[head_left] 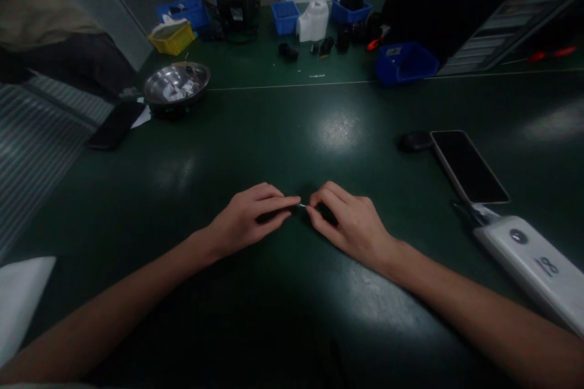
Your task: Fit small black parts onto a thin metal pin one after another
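Hands above a green tabletop [255, 134], seen from the head camera. The right hand [351, 222] is nearly closed, thumb and index fingertips pinching one end of a small, thin, pale piece [302, 205]. The left hand [253, 216] is partly closed, its fingers extended close together at the piece's other end; whether they grip it cannot be told. The piece spans the narrow gap between the two hands and is too small to identify. To the right lie a dark-screened phone [469, 167], a black rounded object [415, 141] beside it, and a white device [533, 261]. At far left stands a metal bowl [152, 86] containing pale scraps [177, 91].
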`<state>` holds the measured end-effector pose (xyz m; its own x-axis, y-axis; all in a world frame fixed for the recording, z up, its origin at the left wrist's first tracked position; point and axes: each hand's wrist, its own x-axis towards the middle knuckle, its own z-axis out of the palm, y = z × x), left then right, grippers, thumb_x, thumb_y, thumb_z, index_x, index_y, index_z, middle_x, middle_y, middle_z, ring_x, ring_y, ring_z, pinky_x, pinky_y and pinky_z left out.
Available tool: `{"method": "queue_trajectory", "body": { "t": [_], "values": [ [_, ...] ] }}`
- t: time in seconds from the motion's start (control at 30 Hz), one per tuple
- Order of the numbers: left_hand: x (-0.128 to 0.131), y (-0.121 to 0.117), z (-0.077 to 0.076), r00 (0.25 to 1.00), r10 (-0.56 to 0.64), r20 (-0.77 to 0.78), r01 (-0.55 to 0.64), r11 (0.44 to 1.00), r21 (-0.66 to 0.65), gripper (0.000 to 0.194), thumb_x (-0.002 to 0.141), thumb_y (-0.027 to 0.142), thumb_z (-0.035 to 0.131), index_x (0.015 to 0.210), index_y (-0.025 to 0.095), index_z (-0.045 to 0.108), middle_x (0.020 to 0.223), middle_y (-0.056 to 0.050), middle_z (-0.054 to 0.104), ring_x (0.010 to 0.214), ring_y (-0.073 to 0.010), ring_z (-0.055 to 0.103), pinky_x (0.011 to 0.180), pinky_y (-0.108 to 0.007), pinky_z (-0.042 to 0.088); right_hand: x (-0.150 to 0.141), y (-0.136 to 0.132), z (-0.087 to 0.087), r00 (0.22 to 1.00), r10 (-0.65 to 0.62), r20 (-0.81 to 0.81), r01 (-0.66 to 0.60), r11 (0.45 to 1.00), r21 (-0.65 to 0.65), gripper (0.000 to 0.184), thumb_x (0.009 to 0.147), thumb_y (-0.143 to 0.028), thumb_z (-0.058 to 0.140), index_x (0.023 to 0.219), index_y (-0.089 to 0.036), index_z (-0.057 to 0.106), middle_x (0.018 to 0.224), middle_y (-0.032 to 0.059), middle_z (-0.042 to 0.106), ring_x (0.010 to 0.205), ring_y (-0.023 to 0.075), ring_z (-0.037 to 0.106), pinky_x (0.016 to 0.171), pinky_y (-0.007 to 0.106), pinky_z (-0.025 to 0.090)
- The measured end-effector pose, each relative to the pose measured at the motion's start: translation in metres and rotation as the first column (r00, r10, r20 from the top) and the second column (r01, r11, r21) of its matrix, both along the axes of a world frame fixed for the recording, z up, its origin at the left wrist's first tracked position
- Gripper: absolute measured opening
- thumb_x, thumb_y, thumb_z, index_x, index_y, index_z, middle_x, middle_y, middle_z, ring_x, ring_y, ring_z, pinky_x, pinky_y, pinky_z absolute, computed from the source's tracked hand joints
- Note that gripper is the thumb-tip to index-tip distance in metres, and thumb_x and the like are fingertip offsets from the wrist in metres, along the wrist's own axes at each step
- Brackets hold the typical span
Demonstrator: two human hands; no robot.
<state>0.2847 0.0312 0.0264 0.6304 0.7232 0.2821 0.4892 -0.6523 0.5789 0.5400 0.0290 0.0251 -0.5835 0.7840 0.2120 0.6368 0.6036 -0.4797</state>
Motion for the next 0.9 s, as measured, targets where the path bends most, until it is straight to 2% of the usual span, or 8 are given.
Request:
{"method": "queue_trajectory", "body": {
  "t": [0.17, 0.3, 0.4, 0.5, 0.63, 0.7, 0.77, 0.9],
  "values": [
    [-0.004, 0.004, 0.001, 0.978, -0.024, -0.209, 0.048, 0.993, 0.107, 0.045, 0.097, 0.017, 0.054, 0.141, 0.023, 0.059, 0.104, -0.009, 0.062, 0.091, -0.0192, 0.056, 0.078, -0.033, 0.05, -0.001, -0.002, 0.001, 0.995, -0.045, 0.091, 0.039, 0.997, 0.068, 0.026, 0.105, -0.035, 0.044, 0.1, -0.019, 0.063, 0.095, 0.0035, 0.063, 0.068, 0.0108, 0.055, 0.056, 0.025, 0.036],
    [-0.004, 0.005, 0.0, 0.956, -0.031, -0.293, 0.075, 0.987, 0.14, 0.043, 0.097, 0.016, 0.051, 0.139, 0.02, 0.06, 0.104, -0.01, 0.059, 0.091, -0.0203, 0.053, 0.078, -0.034, 0.047, -0.002, -0.003, 0.0, 0.985, -0.054, 0.163, 0.038, 0.994, 0.104, 0.026, 0.105, -0.034, 0.044, 0.099, -0.019, 0.064, 0.096, 0.0035, 0.063, 0.067, 0.011, 0.054, 0.055, 0.025, 0.034],
    [-0.007, 0.005, 0.001, 0.958, -0.041, -0.283, 0.075, 0.991, 0.111, 0.044, 0.098, 0.017, 0.051, 0.141, 0.02, 0.058, 0.106, -0.011, 0.06, 0.094, -0.0212, 0.054, 0.081, -0.036, 0.048, -0.002, -0.004, 0.0, 0.982, -0.059, 0.181, 0.04, 0.993, 0.108, 0.025, 0.104, -0.035, 0.044, 0.099, -0.02, 0.064, 0.098, 0.0032, 0.063, 0.068, 0.0111, 0.054, 0.055, 0.026, 0.033],
    [-0.011, 0.007, 0.006, 0.972, -0.07, -0.226, 0.078, 0.997, 0.026, 0.045, 0.098, 0.018, 0.053, 0.142, 0.018, 0.055, 0.111, -0.012, 0.063, 0.101, -0.0221, 0.057, 0.089, -0.039, 0.049, -0.002, -0.004, -0.001, 0.981, -0.061, 0.184, 0.042, 0.994, 0.103, 0.025, 0.104, -0.035, 0.044, 0.099, -0.02, 0.064, 0.097, 0.0032, 0.063, 0.067, 0.0111, 0.054, 0.055, 0.026, 0.032],
    [-0.013, 0.008, 0.011, 0.977, -0.167, -0.136, 0.154, 0.983, -0.102, 0.031, 0.097, 0.021, 0.057, 0.127, 0.018, 0.063, 0.113, -0.01, 0.066, 0.105, -0.021, 0.06, 0.096, -0.039, 0.051, -0.002, -0.004, 0.0, 0.984, -0.058, 0.168, 0.042, 0.994, 0.1, 0.026, 0.104, -0.034, 0.044, 0.098, -0.02, 0.065, 0.097, 0.0035, 0.063, 0.066, 0.0107, 0.054, 0.055, 0.026, 0.032],
    [-0.009, 0.006, 0.009, 0.98, -0.167, -0.104, 0.16, 0.984, -0.076, 0.027, 0.098, 0.021, 0.058, 0.124, 0.018, 0.065, 0.115, -0.01, 0.067, 0.107, -0.0207, 0.061, 0.096, -0.038, 0.052, -0.002, -0.004, 0.001, 0.985, -0.054, 0.162, 0.039, 0.995, 0.096, 0.026, 0.104, -0.034, 0.044, 0.098, -0.019, 0.065, 0.096, 0.0038, 0.063, 0.066, 0.0104, 0.053, 0.055, 0.026, 0.032],
    [-0.004, 0.003, 0.004, 0.989, -0.117, -0.089, 0.118, 0.993, -0.004, 0.026, 0.098, 0.02, 0.058, 0.123, 0.019, 0.066, 0.122, -0.011, 0.066, 0.114, -0.0217, 0.06, 0.099, -0.039, 0.052, -0.002, -0.004, 0.001, 0.985, -0.055, 0.162, 0.04, 0.995, 0.096, 0.026, 0.104, -0.033, 0.044, 0.098, -0.019, 0.065, 0.096, 0.0039, 0.063, 0.066, 0.0105, 0.054, 0.055, 0.026, 0.032],
    [0.005, -0.002, -0.002, 0.99, -0.078, -0.121, 0.089, 0.992, 0.089, 0.027, 0.1, 0.018, 0.056, 0.126, 0.017, 0.064, 0.125, -0.009, 0.067, 0.118, -0.021, 0.06, 0.107, -0.041, 0.05, -0.003, -0.004, 0.001, 0.982, -0.07, 0.173, 0.053, 0.993, 0.102, 0.027, 0.105, -0.035, 0.044, 0.098, -0.02, 0.065, 0.096, 0.0032, 0.063, 0.067, 0.011, 0.055, 0.055, 0.027, 0.032]
  ]
}}
